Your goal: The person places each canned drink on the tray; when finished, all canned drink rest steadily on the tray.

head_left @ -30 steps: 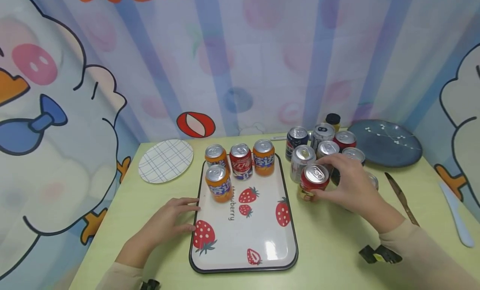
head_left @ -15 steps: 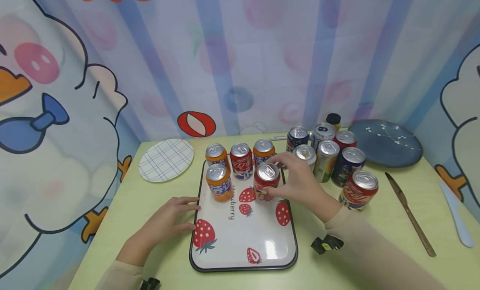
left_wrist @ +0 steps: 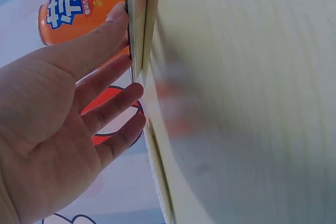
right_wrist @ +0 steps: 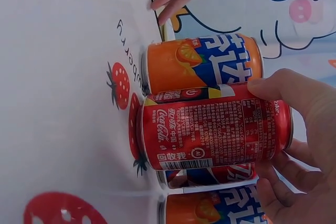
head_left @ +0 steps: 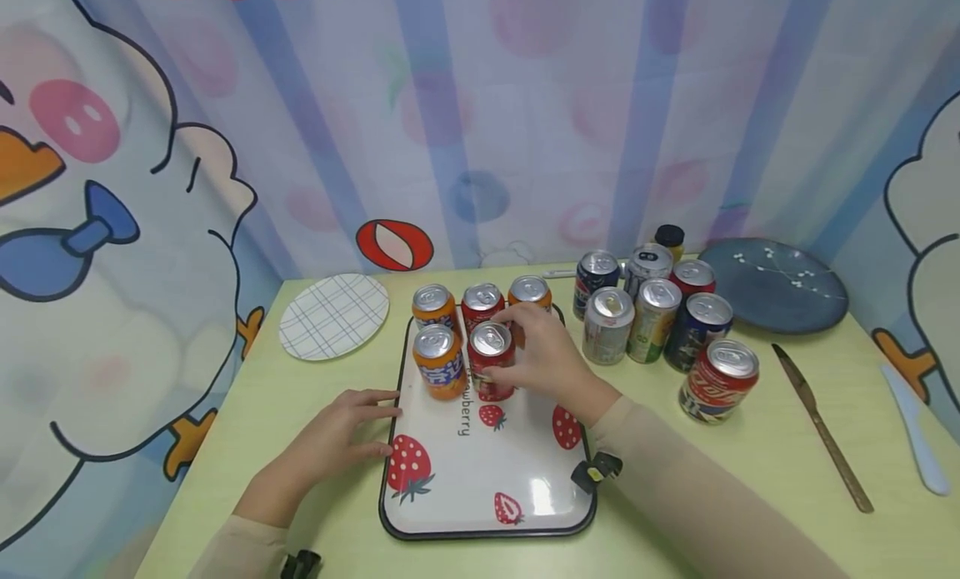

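Observation:
My right hand (head_left: 546, 354) grips a red Coca-Cola can (right_wrist: 215, 129) by its upper part, thumb on one side and fingers on the other. The can stands upright over the strawberry tray (head_left: 480, 487), right beside an orange soda can (head_left: 440, 366). Behind these, another orange can (head_left: 433, 304), a second red can (head_left: 482, 300) and a third orange can (head_left: 530, 291) line the tray's far end. My left hand (head_left: 337, 433) rests its fingertips at the tray's left edge, with fingers extended; the left wrist view shows them along the rim.
Several cans (head_left: 654, 321) cluster right of the tray, with a red can (head_left: 720, 381) in front. A dark plate (head_left: 776, 291), a small black-capped bottle (head_left: 670, 239), a brown knife (head_left: 821, 429) and a pale blue knife (head_left: 915, 433) lie beyond. At left is a checked plate (head_left: 333, 316).
My right hand has carried the red Coca-Cola can leftward from the can cluster onto the tray, up beside the front orange can. My left hand has stayed at the tray's edge.

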{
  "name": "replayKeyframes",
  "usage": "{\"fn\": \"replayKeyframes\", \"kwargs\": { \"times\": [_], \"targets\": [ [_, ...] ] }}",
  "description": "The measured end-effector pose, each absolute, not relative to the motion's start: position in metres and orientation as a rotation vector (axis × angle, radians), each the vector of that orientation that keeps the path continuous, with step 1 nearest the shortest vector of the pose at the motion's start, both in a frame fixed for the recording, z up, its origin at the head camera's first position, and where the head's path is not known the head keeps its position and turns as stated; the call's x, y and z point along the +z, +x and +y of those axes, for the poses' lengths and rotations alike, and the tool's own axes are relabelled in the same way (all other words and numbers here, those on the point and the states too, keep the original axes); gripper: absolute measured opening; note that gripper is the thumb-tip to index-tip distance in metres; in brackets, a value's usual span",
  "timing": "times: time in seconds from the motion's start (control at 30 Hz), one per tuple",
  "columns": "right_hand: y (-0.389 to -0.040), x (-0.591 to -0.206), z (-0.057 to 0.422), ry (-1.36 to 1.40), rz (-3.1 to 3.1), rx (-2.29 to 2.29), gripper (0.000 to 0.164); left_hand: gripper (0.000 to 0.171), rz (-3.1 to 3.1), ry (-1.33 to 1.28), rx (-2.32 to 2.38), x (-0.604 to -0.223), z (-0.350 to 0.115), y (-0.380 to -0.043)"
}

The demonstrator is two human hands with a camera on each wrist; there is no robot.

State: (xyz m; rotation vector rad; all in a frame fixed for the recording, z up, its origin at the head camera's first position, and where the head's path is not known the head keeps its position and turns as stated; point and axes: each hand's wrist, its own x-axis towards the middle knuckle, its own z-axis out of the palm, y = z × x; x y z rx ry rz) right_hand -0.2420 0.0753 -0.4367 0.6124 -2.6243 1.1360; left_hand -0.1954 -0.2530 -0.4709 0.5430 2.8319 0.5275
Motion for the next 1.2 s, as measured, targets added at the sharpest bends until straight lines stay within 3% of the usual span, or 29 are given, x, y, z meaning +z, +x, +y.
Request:
{"fn": "replayKeyframes", "kwargs": {
  "times": [0.57,1.2],
  "targets": [
    [-0.234,-0.437,0.083,0.536,-2.65,1.265,0.068,0.054,2.832,0.586,0.517,-0.472,-0.251,-0.198],
    [-0.181,-0.42,0.206,0.538,-2.531,0.82,0.055,0.054,2.842,0.554,0.511,-0.471,-0.255,-0.194]
  ]
}}
